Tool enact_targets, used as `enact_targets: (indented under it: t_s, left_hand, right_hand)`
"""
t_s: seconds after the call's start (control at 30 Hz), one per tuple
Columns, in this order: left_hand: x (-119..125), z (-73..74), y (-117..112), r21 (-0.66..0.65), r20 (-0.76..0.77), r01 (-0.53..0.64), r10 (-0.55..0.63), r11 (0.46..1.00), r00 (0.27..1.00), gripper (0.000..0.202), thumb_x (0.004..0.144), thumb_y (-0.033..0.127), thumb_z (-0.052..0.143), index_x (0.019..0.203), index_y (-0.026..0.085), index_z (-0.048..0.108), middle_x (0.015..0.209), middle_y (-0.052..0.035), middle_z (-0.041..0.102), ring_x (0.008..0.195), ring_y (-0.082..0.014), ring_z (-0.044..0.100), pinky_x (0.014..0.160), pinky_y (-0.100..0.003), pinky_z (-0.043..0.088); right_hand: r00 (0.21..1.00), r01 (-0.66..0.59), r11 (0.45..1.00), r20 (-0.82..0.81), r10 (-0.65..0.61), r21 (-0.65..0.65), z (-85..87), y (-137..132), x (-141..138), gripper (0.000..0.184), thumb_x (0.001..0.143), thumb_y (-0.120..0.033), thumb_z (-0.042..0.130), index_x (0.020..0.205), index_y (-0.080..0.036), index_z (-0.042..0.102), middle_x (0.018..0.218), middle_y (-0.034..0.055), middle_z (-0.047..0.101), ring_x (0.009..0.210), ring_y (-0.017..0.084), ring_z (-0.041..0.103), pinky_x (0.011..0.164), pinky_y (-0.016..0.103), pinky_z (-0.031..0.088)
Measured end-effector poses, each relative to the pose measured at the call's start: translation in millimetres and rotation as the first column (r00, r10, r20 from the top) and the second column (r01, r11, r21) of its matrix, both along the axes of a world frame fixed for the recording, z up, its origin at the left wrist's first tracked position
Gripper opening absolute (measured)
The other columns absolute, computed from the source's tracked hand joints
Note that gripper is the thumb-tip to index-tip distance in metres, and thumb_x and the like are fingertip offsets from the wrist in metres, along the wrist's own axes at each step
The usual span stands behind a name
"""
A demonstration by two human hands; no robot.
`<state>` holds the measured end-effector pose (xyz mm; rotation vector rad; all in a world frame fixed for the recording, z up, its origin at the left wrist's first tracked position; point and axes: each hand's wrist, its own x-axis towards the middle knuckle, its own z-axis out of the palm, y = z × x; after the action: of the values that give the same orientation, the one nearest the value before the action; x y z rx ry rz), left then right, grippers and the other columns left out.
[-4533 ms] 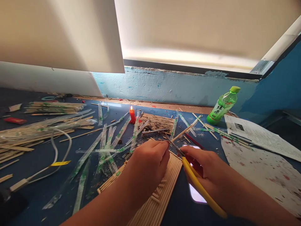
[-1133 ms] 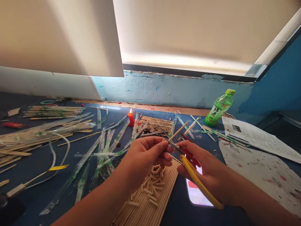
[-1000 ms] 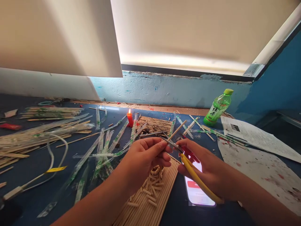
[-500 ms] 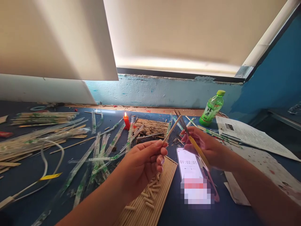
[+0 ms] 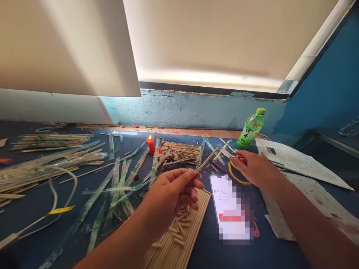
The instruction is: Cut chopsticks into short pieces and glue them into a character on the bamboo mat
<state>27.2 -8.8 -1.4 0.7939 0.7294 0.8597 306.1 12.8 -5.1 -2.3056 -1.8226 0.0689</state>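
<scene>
My left hand [image 5: 176, 190] is closed, pinching a thin wooden chopstick [image 5: 208, 160] that slants up to the right. Below it, short cut wooden pieces [image 5: 179, 228] lie on a flat row of wooden sticks [image 5: 193, 228]. Over at the right, my right hand [image 5: 254, 166] reaches low to the table with its fingers closed. Something red shows at those fingertips, with a pale, flat shape just beyond; what they hold is unclear. A yellow-handled tool [image 5: 233, 172] lies beneath and beside this hand, its jaws not clearly visible.
A lit red candle [image 5: 150, 146] stands behind the left hand. The phone [image 5: 220, 205] lies between my arms. A green bottle [image 5: 251, 129] and printed paper [image 5: 303, 162] are at the right. Plastic wrappers [image 5: 120, 183], chopstick bundles [image 5: 53, 141] and a white cable [image 5: 53, 201] cover the left.
The yellow-handled tool has gone from my raised right hand to the table. That hand has moved right and down; my left hand still holds the chopstick.
</scene>
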Motion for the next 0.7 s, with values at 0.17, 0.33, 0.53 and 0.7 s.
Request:
enact_targets:
  t_s: [0.17, 0.33, 0.53, 0.7]
  left_hand:
    - [3.9, -4.0, -1.1, 0.15, -0.138, 0.028, -0.007, 0.988, 0.99, 0.019, 0.092, 0.029, 0.066, 0.084, 0.012, 0.065, 0.077, -0.0039, 0.07, 0.052, -0.0091, 0.059, 0.051, -0.021, 0.054]
    - [4.3, -5.3, -4.3, 0.25, -0.297, 0.102, -0.024, 0.963, 0.955, 0.025, 0.096, 0.036, 0.059, 0.084, 0.015, 0.065, 0.072, -0.0025, 0.068, 0.054, -0.0121, 0.06, 0.058, -0.026, 0.052]
    - [1.7, -6.5, -11.5, 0.454, -0.578, 0.198, 0.118, 0.869, 0.807, 0.024, 0.096, 0.038, 0.058, 0.086, 0.019, 0.069, 0.062, -0.0008, 0.063, 0.056, -0.0154, 0.059, 0.055, -0.024, 0.046]
    - [-1.0, -8.7, -15.1, 0.592, -0.613, 0.163, 0.309, 0.789, 0.727, 0.024, 0.093, 0.036, 0.06, 0.079, 0.021, 0.072, 0.064, -0.0027, 0.065, 0.061, -0.0169, 0.06, 0.053, -0.023, 0.044]
  right_hand:
    - [0.856, -0.23, 0.925, -0.389, 0.34, 0.301, 20.2, -30.8, -36.2, 0.052, 0.096, -0.059, 0.05, 0.133, -0.023, 0.059, 0.105, 0.0105, 0.077, 0.095, 0.027, 0.072, 0.079, 0.04, 0.056]
    - [0.729, -0.424, 0.807, -0.374, 0.574, 0.412, 20.7, -43.6, -57.6, 0.023, 0.091, -0.042, 0.066, 0.102, -0.022, 0.07, 0.073, 0.0007, 0.071, 0.063, 0.015, 0.065, 0.057, 0.028, 0.05]
    - [0.714, -0.474, 0.771, -0.326, 0.619, 0.425, 21.5, -45.3, -56.3, 0.02, 0.095, -0.035, 0.061, 0.083, -0.021, 0.067, 0.061, -0.0026, 0.06, 0.052, 0.011, 0.05, 0.05, 0.025, 0.04]
    - [0.747, -0.523, 0.686, -0.115, 0.654, 0.506, 20.3, -49.9, -60.0, 0.026, 0.095, -0.032, 0.062, 0.072, -0.019, 0.067, 0.055, -0.0035, 0.057, 0.047, 0.009, 0.045, 0.049, 0.024, 0.037]
